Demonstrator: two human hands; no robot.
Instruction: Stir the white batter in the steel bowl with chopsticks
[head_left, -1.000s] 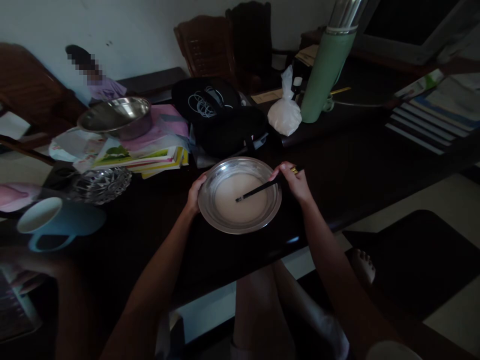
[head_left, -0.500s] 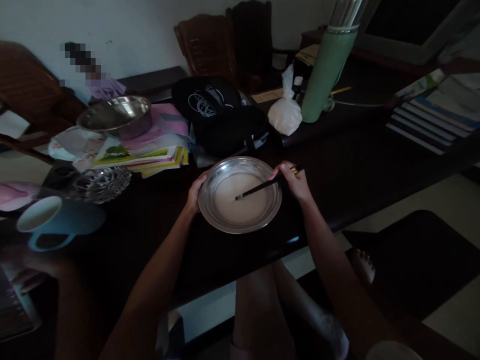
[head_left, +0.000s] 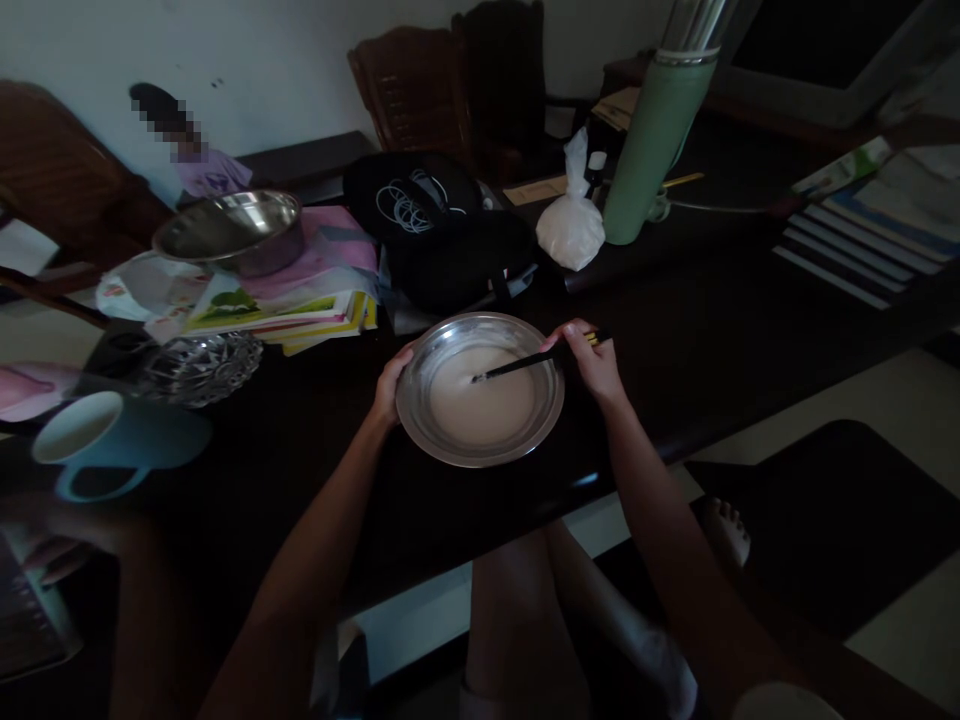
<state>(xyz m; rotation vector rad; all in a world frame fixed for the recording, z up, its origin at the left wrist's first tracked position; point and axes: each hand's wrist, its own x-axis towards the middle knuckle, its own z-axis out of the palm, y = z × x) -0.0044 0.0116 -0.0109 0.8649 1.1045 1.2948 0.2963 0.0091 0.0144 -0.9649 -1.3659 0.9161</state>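
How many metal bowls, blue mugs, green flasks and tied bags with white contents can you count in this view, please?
Metal bowls: 2 (front bowl, back bowl)
Blue mug: 1
Green flask: 1
Tied bag with white contents: 1
Total: 5

Glossy metal bowl (head_left: 424, 431); dark smooth tabletop (head_left: 720, 330)

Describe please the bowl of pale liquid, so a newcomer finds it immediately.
On the dark table, find the wearer's left hand and right hand. Between them is the metal bowl. Unlike the metal basin at upper left, it shows pale liquid.
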